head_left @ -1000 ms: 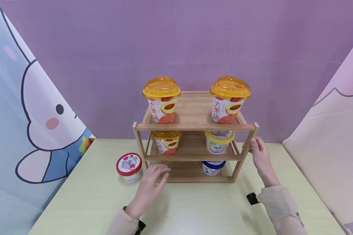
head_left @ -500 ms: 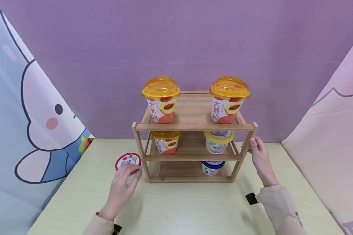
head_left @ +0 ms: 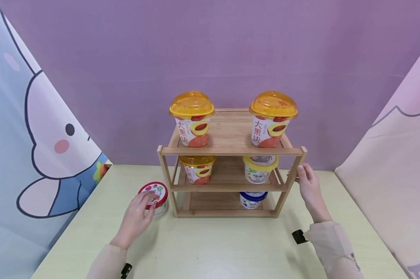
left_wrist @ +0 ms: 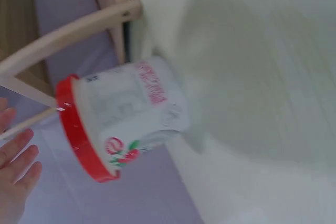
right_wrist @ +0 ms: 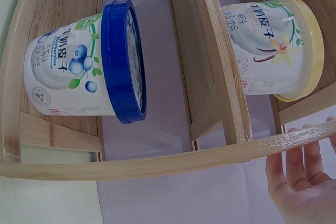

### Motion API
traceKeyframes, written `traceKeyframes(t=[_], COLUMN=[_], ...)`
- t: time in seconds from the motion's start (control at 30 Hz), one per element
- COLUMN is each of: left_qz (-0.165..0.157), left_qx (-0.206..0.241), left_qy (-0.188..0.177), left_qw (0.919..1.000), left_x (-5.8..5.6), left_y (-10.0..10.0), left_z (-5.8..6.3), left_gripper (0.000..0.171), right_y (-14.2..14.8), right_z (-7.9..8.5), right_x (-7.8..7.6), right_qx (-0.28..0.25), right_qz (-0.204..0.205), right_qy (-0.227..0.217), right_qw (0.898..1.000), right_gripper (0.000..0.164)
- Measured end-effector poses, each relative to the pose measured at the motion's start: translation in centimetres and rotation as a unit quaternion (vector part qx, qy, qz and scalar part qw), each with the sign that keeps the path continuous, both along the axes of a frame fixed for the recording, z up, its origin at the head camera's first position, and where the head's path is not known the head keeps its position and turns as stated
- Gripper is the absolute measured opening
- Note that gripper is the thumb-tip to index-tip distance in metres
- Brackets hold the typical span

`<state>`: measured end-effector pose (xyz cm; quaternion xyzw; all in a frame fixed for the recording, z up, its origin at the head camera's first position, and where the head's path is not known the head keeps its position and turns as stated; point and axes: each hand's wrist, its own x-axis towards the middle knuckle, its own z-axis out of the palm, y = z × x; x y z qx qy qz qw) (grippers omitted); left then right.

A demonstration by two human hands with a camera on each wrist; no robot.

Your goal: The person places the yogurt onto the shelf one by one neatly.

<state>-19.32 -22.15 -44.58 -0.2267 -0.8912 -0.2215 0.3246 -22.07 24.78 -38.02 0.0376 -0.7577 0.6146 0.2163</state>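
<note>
A white tub with a red lid (head_left: 159, 192) and cherry print stands on the table left of the wooden rack (head_left: 230, 150). My left hand (head_left: 135, 217) reaches over its lid, fingers loosely spread; in the left wrist view the fingers (left_wrist: 18, 156) show past the red lid, apart from it. My right hand (head_left: 310, 188) holds the rack's right front post, fingers (right_wrist: 294, 163) behind it in the right wrist view. A blue-lidded blueberry tub (right_wrist: 73, 66) sits on the bottom shelf, a yellow-lidded tub (right_wrist: 273, 51) on the middle one.
Two tall fruit cups with orange domed lids, left (head_left: 193, 120) and right (head_left: 272, 120), stand on the top shelf. A similar cup (head_left: 198, 170) sits at the middle shelf's left. A purple cloth (head_left: 210, 46) hangs behind the table (head_left: 210, 248).
My left hand has moved left from the rack's front to the red-lidded tub, then drawn slightly back and left. The right hand stays at the post.
</note>
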Motion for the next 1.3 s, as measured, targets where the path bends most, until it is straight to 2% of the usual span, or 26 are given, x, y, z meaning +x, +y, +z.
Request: traceKeyframes(t=[0.27, 0.43, 0.53, 0.63, 0.8, 1.0, 1.3], left_qz=[0.018, 0.028, 0.030, 0.032, 0.032, 0.037, 0.090], left_qx=[-0.032, -0.044, -0.046, -0.049, -0.054, -0.062, -0.071], left_qy=[-0.049, -0.096, -0.105, -0.099, -0.067, -0.040, -0.043], left_qw=[0.9981, 0.9940, 0.9929, 0.9934, 0.9958, 0.9966, 0.9924], left_x=[-1.2, -1.3, -1.3, -1.3, -1.6, -1.9, -1.8], left_y=[-1.1, -1.6, -1.7, -1.7, -1.7, -1.4, -0.5], left_z=[-1.8, -2.5, -2.8, -3.1, -3.6, -3.7, -3.8], left_gripper=[0.043, 0.043, 0.039, 0.037, 0.034, 0.034, 0.033], right_y=[-0.1, -0.2, -0.2, -0.2, -0.2, -0.1, -0.1], right_z=[-0.1, -0.1, -0.1, 0.0, 0.0, 0.0, -0.2], right_x=[-0.1, -0.1, -0.2, -0.1, -0.1, -0.2, -0.4], right_qx=[-0.010, -0.019, -0.017, -0.014, -0.010, -0.012, -0.025], right_qz=[0.006, 0.008, 0.011, 0.011, 0.002, -0.002, 0.003], right_qy=[0.011, 0.017, 0.018, 0.015, 0.009, 0.010, 0.022], right_qw=[1.000, 1.000, 1.000, 1.000, 1.000, 1.000, 0.999], right_gripper=[0.015, 0.015, 0.015, 0.015, 0.015, 0.015, 0.015])
